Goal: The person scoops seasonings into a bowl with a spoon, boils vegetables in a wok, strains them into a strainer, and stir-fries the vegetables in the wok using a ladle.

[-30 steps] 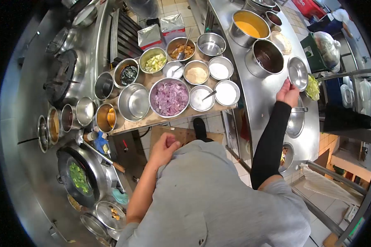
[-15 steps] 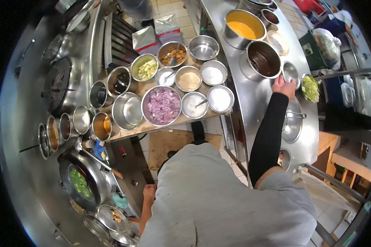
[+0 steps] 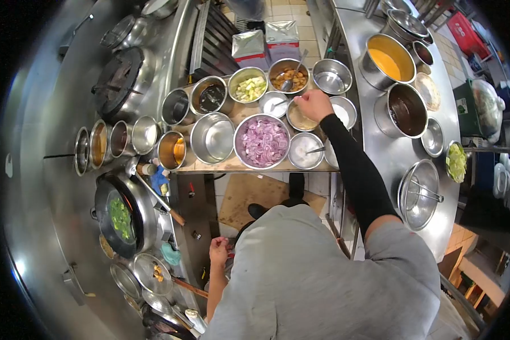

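My right hand [image 3: 314, 105], in a black sleeve, is over a steel bowl of beige powder [image 3: 298, 118]. Its fingers are pinched together, and what they hold, if anything, is hidden. Around it stand a bowl of brown chunks with a spoon [image 3: 289, 76], an empty steel bowl [image 3: 332, 76], bowls of white powder [image 3: 306, 151] and a large bowl of sliced purple onions [image 3: 262, 141]. Low at my side, my left hand [image 3: 220, 248] hangs by the stove front with its fingers curled in, and nothing shows in it.
A wok with green leaves [image 3: 120, 218] sits on the stove at left, a ladle [image 3: 158, 195] beside it. On the right counter stand pots of orange liquid [image 3: 388, 56] and dark sauce [image 3: 402, 110], and a large steel bowl with a whisk-like tool [image 3: 419, 194].
My right hand has moved left from the small bowl on the right counter to above the beige powder. The view has swung left. My left hand remains low by the stove.
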`<action>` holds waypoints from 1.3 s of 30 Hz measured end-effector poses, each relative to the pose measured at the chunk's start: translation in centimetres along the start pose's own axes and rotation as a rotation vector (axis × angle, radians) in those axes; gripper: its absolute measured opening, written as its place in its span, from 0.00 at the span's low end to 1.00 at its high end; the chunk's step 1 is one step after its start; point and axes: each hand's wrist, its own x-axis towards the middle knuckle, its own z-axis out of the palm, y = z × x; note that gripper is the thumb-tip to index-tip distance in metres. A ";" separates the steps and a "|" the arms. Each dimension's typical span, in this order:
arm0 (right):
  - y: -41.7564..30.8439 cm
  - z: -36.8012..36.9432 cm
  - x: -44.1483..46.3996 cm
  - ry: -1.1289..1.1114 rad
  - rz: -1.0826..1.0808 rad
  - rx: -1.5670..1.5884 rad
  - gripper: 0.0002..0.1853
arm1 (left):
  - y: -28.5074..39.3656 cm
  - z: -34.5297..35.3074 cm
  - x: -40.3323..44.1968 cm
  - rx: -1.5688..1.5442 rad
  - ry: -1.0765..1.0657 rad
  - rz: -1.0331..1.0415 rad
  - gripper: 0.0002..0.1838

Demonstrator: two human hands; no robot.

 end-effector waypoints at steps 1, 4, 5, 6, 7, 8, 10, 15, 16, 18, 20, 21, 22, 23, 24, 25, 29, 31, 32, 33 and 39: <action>-0.1 0.6 0.9 -0.057 0.034 -0.084 0.22 | 0.2 0.0 -0.6 0.014 0.021 -0.015 0.05; -0.3 2.6 2.3 -0.043 0.078 -0.145 0.22 | -2.5 -0.5 -1.9 -0.075 0.060 -0.027 0.06; -0.4 2.6 2.5 -0.072 0.090 -0.126 0.20 | -3.3 -0.5 -3.1 -0.006 0.083 -0.026 0.07; -0.9 2.5 2.3 -0.056 0.110 -0.119 0.19 | -9.4 -2.2 -1.0 0.003 0.004 0.020 0.07; -1.5 2.4 2.1 -0.039 0.133 -0.113 0.18 | -15.1 -3.8 0.9 0.009 -0.075 0.068 0.08; -2.0 2.1 1.9 -0.020 0.156 -0.107 0.17 | -19.6 -5.1 2.3 0.011 -0.153 0.115 0.08; -2.5 2.1 1.8 -0.004 0.166 -0.116 0.16 | -24.1 -3.8 1.1 0.245 0.027 0.362 0.10; -1.6 3.4 2.2 0.109 0.128 -0.122 0.15 | -21.2 -2.5 -1.3 0.389 0.074 0.182 0.09; -1.5 3.6 2.3 0.089 0.112 -0.163 0.15 | -20.2 -2.2 -1.5 0.391 0.078 0.169 0.09; -1.6 3.9 2.4 0.051 0.079 -0.243 0.14 | -18.1 -1.7 -1.4 0.380 0.086 0.148 0.09; -2.9 3.0 2.0 0.000 0.068 -0.239 0.13 | -14.6 -1.1 -1.7 0.325 0.086 0.134 0.08; -3.4 2.6 1.8 -0.023 0.062 -0.237 0.13 | -12.5 -0.8 -2.1 0.289 0.083 0.121 0.08; -3.4 2.9 1.9 -0.034 0.061 -0.261 0.12 | -10.4 -0.5 -2.4 0.238 0.075 0.111 0.08; -3.2 3.3 2.0 -0.044 0.061 -0.285 0.12 | -8.2 -0.2 -2.7 0.182 0.071 0.089 0.08; -3.2 3.5 2.1 -0.053 0.061 -0.307 0.12 | -6.0 0.2 -3.1 0.121 0.064 0.065 0.07; -3.4 3.5 2.1 -0.050 0.056 -0.322 0.11 | -4.2 0.7 -3.6 0.058 0.074 0.011 0.07; -4.8 3.0 1.2 -0.045 0.054 -0.335 0.10 | -5.2 0.4 -1.5 -0.176 0.070 -0.020 0.07; -5.0 3.0 1.1 -0.071 0.056 -0.333 0.10 | -3.8 0.7 -2.4 -0.052 0.093 -0.039 0.07; -4.9 3.3 1.4 -0.097 0.052 -0.339 0.10 | -3.7 0.7 -2.7 0.010 0.081 -0.023 0.06; -4.7 3.6 1.5 -0.124 0.047 -0.346 0.10 | -3.7 0.6 -3.0 0.073 0.070 -0.008 0.06; -3.8 4.5 0.9 0.103 -0.198 -0.284 0.09 | -7.5 -0.2 -4.0 0.431 0.166 -0.012 0.16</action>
